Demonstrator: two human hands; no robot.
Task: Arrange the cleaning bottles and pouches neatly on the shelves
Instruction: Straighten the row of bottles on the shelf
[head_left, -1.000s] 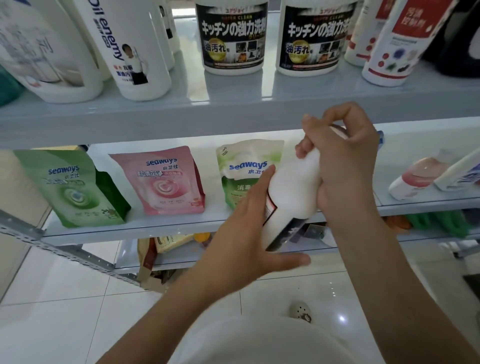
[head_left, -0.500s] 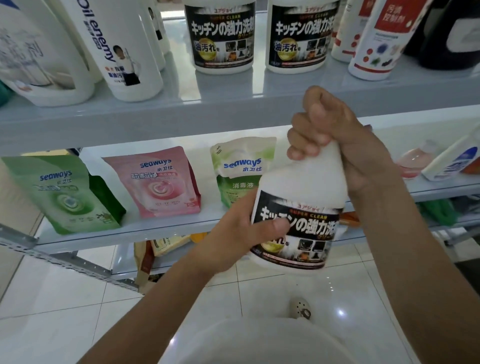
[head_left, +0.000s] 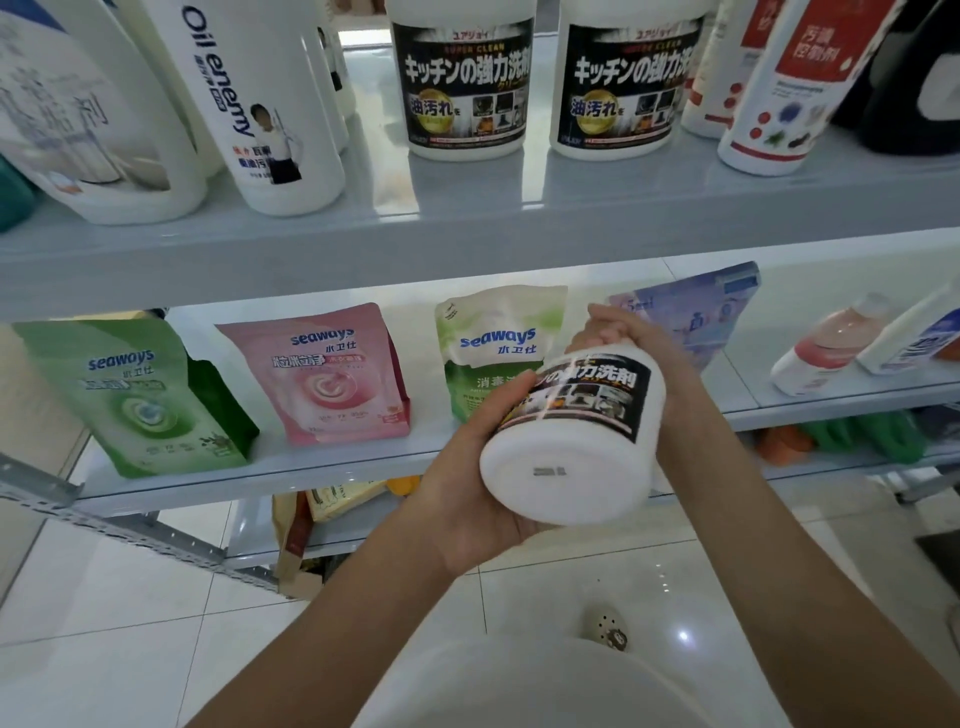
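The bottle (head_left: 574, 441) now lies tipped in the centre-right of the frame, its white base turned toward the camera and its top pointing away toward the middle shelf (head_left: 363, 457); half a second ago it stood upright with the black label facing forward. The left hand (head_left: 485, 467) cups the lower side of the bottle near the base, fingers wrapped around it, where before it pressed only against the label front. The right hand (head_left: 628, 338) grips the far end at the neck, mostly hidden behind the body, having dropped from above the bottle to behind it. With the bottle lower, a purple pouch (head_left: 696, 312) shows behind the right hand, unseen earlier. On the middle shelf, from left of frame, stand a green pouch (head_left: 140, 400), a pink pouch (head_left: 327, 374) and a pale green pouch (head_left: 493, 343), unchanged. On the top shelf (head_left: 467, 228), two matching black-label bottles (head_left: 462, 78) stand side by side in the upper centre, with tall white bottles (head_left: 249, 98) to the upper left.
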